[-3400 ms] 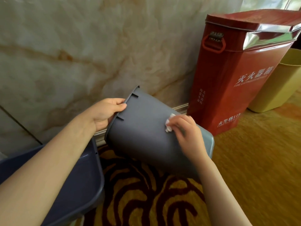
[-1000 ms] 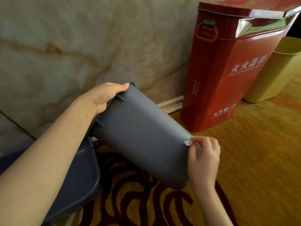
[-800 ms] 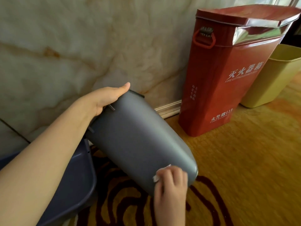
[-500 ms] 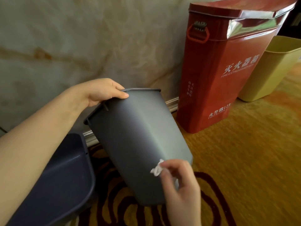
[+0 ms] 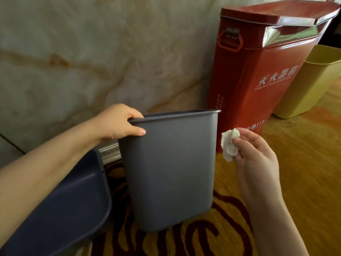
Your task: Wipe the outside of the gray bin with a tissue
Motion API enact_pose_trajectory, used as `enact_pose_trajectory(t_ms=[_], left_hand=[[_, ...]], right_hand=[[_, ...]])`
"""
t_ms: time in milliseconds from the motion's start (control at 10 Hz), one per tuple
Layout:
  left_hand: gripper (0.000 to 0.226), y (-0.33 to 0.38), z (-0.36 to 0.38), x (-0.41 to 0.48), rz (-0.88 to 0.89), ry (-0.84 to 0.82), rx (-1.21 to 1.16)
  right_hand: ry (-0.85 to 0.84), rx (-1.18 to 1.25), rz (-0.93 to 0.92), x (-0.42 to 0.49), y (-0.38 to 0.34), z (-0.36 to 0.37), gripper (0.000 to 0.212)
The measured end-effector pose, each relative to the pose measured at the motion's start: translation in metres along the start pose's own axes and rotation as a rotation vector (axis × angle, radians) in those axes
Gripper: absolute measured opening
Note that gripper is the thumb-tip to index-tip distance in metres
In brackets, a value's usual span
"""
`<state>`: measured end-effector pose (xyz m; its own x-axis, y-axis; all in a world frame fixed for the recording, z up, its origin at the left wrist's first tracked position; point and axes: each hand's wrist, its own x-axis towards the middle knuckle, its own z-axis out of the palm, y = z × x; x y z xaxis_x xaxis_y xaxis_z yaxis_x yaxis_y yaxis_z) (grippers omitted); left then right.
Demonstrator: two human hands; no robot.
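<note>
Tilted on its side a moment ago, the gray bin now stands nearly upright on the patterned carpet, and the tissue has come off its wall. Smooth, matte plastic, the bin tapers toward a rounded base. At the bin's upper left corner, the left hand is clamped over the rim, thumb across the outer face. Just right of the bin, clear of it, the right hand pinches the crumpled white wad at its fingertips. Behind the bin's right edge stands a glossy red metal fire-extinguisher box, a yellow bin beyond it. A dark blue bin crowds the gray bin's left side before a veined marble wall.
</note>
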<state>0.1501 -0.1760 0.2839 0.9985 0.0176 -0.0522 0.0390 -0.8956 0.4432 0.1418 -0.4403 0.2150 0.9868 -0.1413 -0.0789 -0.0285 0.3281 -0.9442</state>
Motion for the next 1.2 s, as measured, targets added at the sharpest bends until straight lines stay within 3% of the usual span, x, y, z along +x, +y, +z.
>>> enact_pose_trajectory(t_ms=[200, 300, 500, 600, 700, 800, 900, 1000, 1100, 1200], left_hand=[[0.002, -0.028, 0.021, -0.031, 0.152, 0.228, 0.166], [0.004, -0.05, 0.037, -0.041, 0.158, 0.199, 0.187], [0.003, -0.078, 0.05, -0.062, 0.118, 0.173, 0.154], [0.007, -0.075, 0.049, -0.064, 0.104, 0.097, 0.128], [0.035, -0.066, 0.032, -0.059, -0.035, -0.105, 0.02], [0.053, -0.055, 0.012, -0.047, -0.207, -0.194, -0.237], [0.038, -0.052, 0.003, -0.025, -0.348, -0.029, -0.194], [0.049, -0.048, 0.003, -0.009, -0.425, -0.087, -0.045], [0.061, -0.035, 0.0, -0.005, -0.473, -0.354, 0.081], [0.064, -0.024, -0.015, -0.009, -0.538, -0.539, 0.079]], right_hand=[[-0.193, -0.081, -0.214, 0.007, -0.018, 0.031, 0.017], [-0.25, -0.212, -0.333, 0.015, -0.021, 0.052, 0.016], [-0.618, -0.684, -0.423, 0.06, -0.012, 0.114, 0.012], [-0.854, -0.955, -0.378, 0.081, 0.007, 0.144, 0.01], [-1.01, -1.176, -0.266, 0.095, 0.028, 0.165, 0.013], [-1.124, -1.366, -0.226, 0.104, 0.05, 0.176, 0.02], [-1.207, -1.53, -0.078, 0.11, 0.061, 0.178, 0.024], [-1.165, -1.728, 0.036, 0.108, 0.056, 0.174, 0.049], [-1.13, -1.841, 0.08, 0.095, 0.032, 0.172, 0.067], [-1.132, -1.86, 0.111, 0.086, 0.002, 0.178, 0.071]])
